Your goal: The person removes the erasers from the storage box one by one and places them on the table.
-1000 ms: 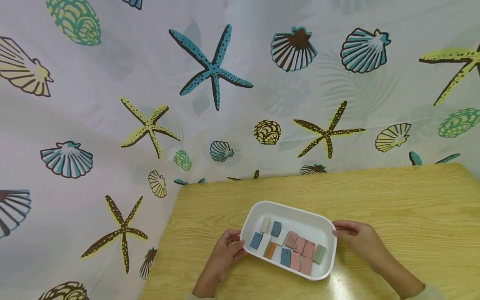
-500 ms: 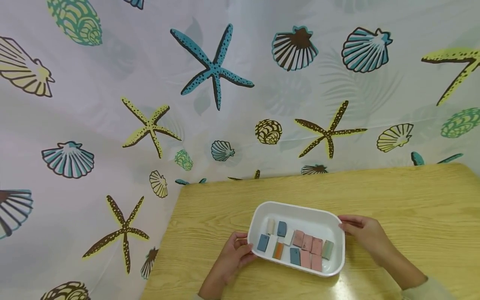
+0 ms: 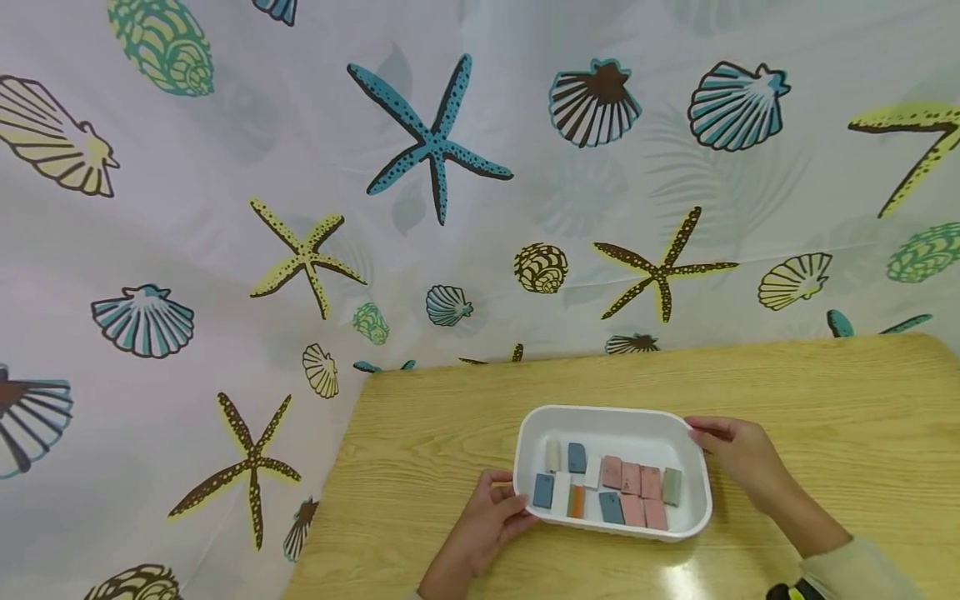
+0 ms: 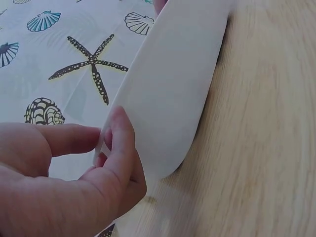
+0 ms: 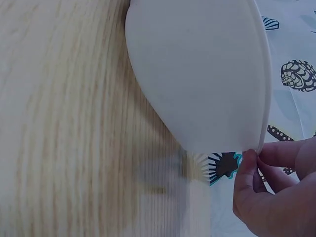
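Many printed shells (image 3: 142, 321) and starfish (image 3: 251, 460) cover the white cloth (image 3: 187, 217) that begins at my far left and runs on behind the wood-grained counter (image 3: 427, 425). Next comes my left grip (image 3: 486, 518), narrow, thumb and fingers pinching the rim of a white tub (image 3: 630, 423) at its near left corner. The tub is before me, over the counter, long sides running left to right; whether its whole base touches the wood I cannot tell. Inside, furthest left, lies a blue block (image 3: 543, 491) with a cream block (image 3: 552, 456) behind it. A long white block (image 3: 561, 494) and an orange block (image 3: 575, 502) come next, side by side near the front wall, a second blue block (image 3: 576, 458) behind them. Then I have a small white block (image 3: 593, 471) and, nearer me, a third blue block (image 3: 611, 507), slightly turned. Five pink blocks (image 3: 631, 480) follow, packed close, three behind and two in front, and a grey-green block (image 3: 672, 487) is rightmost. At the far right corner my right grip (image 3: 738, 457) is narrow too, pinching the rim. Below it a dark and yellow thing (image 3: 795, 592), mostly cut off, shows beside my pale sleeve (image 3: 857, 572).
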`<control>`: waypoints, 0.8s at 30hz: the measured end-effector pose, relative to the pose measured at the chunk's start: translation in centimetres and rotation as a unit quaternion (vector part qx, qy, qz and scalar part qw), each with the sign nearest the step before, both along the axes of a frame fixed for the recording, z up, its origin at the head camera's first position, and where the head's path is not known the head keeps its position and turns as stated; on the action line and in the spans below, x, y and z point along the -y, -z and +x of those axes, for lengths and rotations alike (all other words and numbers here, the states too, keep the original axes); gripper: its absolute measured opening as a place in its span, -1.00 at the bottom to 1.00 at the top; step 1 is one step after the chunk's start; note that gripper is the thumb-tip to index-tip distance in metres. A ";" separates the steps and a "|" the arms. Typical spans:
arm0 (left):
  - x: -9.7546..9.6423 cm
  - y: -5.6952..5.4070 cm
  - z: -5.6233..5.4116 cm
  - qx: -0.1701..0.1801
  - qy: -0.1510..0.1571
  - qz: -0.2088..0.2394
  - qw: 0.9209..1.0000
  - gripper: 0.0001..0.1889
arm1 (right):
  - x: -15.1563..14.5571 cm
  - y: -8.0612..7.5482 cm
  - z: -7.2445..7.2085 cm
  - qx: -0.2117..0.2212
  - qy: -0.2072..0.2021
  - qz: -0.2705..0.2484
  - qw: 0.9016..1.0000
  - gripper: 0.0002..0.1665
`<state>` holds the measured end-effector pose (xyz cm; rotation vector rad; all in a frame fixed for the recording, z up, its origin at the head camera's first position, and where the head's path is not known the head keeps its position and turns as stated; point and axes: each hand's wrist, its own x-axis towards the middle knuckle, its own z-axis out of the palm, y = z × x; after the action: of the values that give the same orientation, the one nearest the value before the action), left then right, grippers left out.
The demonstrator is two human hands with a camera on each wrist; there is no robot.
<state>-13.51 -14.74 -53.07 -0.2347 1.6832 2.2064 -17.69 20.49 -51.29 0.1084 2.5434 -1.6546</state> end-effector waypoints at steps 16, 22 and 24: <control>-1.9 -0.2 -0.9 0.005 -0.003 0.029 1.000 -0.53 | -1.3 0.1 -1.9 0.000 -0.007 -0.003 1.000 -0.53; -2.5 0.0 -1.8 -0.006 -0.011 0.023 1.000 -0.53 | -1.5 0.0 -2.9 0.005 0.001 -0.009 1.000 -0.51; -2.7 0.0 -2.1 -0.010 -0.012 0.022 1.000 -0.54 | -1.5 0.1 -3.3 0.013 0.023 -0.010 1.000 -0.53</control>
<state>-15.58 -12.05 -53.09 -0.2234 1.6486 2.2688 -21.01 21.97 -51.35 0.1862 2.5229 -1.6826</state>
